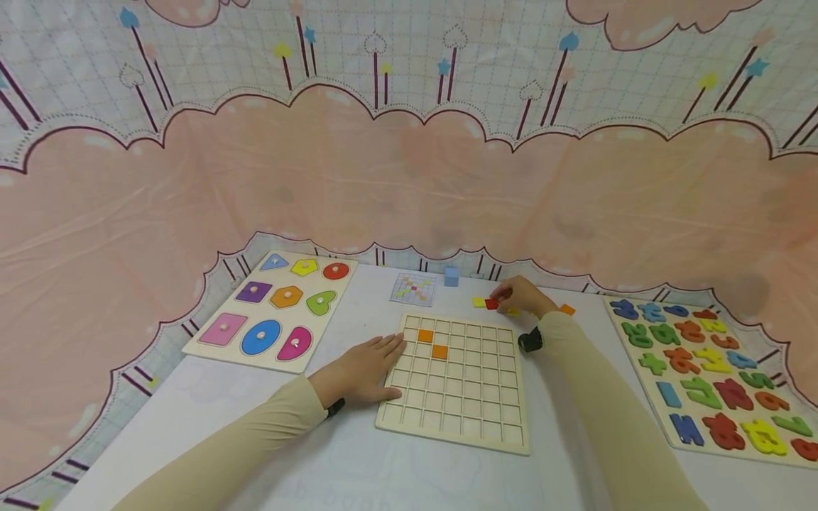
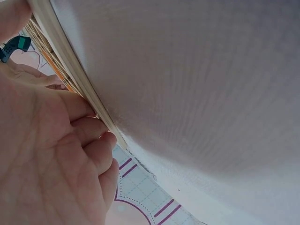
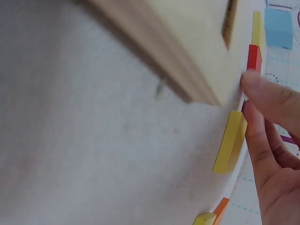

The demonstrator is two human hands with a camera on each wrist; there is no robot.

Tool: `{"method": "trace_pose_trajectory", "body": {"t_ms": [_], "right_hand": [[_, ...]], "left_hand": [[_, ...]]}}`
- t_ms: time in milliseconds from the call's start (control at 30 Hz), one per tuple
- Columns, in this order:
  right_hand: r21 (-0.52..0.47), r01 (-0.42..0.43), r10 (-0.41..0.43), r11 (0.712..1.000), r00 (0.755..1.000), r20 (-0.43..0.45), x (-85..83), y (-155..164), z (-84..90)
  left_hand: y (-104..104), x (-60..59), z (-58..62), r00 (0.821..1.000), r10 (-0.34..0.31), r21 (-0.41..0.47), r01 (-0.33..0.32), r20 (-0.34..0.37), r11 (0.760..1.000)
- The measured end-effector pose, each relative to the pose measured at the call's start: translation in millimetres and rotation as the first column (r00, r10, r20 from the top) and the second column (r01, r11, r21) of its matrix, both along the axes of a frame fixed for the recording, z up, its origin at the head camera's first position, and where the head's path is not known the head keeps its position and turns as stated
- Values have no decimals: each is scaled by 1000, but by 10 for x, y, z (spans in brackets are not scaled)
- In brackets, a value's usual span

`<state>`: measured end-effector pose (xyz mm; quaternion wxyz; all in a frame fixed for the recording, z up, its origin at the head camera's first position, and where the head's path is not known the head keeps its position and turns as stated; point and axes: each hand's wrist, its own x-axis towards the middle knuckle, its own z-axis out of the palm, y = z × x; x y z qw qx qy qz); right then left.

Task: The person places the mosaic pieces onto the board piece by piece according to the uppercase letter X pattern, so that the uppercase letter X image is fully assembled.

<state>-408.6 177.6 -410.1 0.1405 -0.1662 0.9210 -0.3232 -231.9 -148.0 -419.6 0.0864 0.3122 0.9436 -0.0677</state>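
Observation:
A square wooden grid board (image 1: pixel 465 441) lies on the table, with two orange tiles (image 1: pixel 439 352) set diagonally in its cells. My left hand (image 1: pixel 366 369) rests flat along the board's left side, fingers extended; in the left wrist view the fingertips touch the board's edge (image 2: pixel 79 75). Beyond the far right corner, my right hand (image 1: pixel 522 294) pinches a red tile (image 3: pixel 253 57) with thumb and forefinger, the thumb hiding its near end. Yellow tiles (image 3: pixel 229 143) lie on both sides of the red one, and an orange tile (image 1: pixel 567 309) sits farther right.
A printed pattern card (image 1: pixel 413 289) and a light blue cube (image 1: pixel 451 276) stand behind the board. On the left lies a shape puzzle (image 1: pixel 279 360) with knobbed pieces; on the right, a colourful letter-and-number puzzle (image 1: pixel 709 383). A patterned cloth (image 1: pixel 409 184) hangs behind the table.

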Motion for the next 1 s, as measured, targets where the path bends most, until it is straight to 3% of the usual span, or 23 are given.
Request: {"method": "trace_pose_trajectory", "body": {"t_ms": [400,667,1000], "right_hand": [[51,-43,45,998,998,-35,69,-1,33],[-19,-62,61,998,998,-33,88,13,33],[-38,-59,58,998,997,-41,149,7,49]], "left_hand": [[18,31,29,1000,10,2,-10,16,1000],[20,33,30,1000,9,5,-9,10,1000],[21,34,43,1000,11,3,-11,14,1000]]}}
